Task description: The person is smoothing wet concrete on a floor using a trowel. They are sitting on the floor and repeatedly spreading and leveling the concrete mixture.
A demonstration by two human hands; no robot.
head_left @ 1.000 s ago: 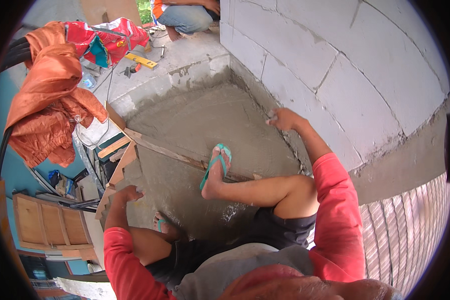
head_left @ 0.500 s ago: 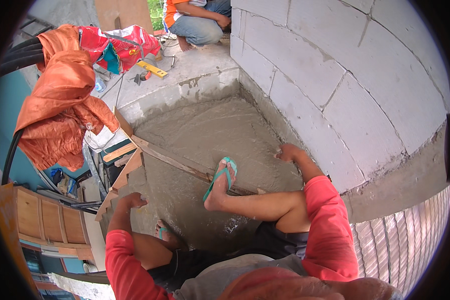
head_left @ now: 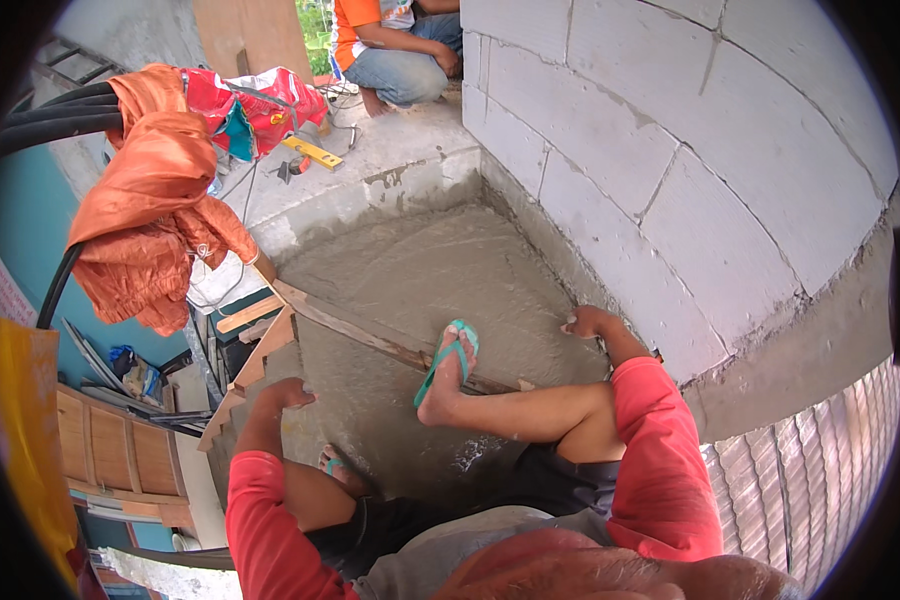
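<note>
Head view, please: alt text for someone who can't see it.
A bare left hand and right hand, no tool visible in either, show against grey cement, the right near a pale block wall. Between them, a green-sandalled foot overlaps a wooden strip; a co-worker crouches beyond.

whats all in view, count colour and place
Cement surface: one, grey, centre
Wooden strip: one, brown, across cement
Stepped woodwork: one run, brown, centre left
Block wall: one, grey, upper right
Corrugated sheeting: one, silvery, lower right
Cloth bundle: one, orange, upper left
Thick tubes: several, black, upper left
Bag: one, mostly red, beyond cloth
Level: one, yellow, near bag
Framed panel: one, brown, lower left
Sheet: one, yellow, left edge
Co-worker: one, partly orange shirt, top centre
Sandals: two, green, lower centre
Shorts: one, black, bottom
Sleeves: two, red, bottom
Left fingers: one set, bare, near stepped woodwork
Right fingers: one set, bare, near block wall
</note>
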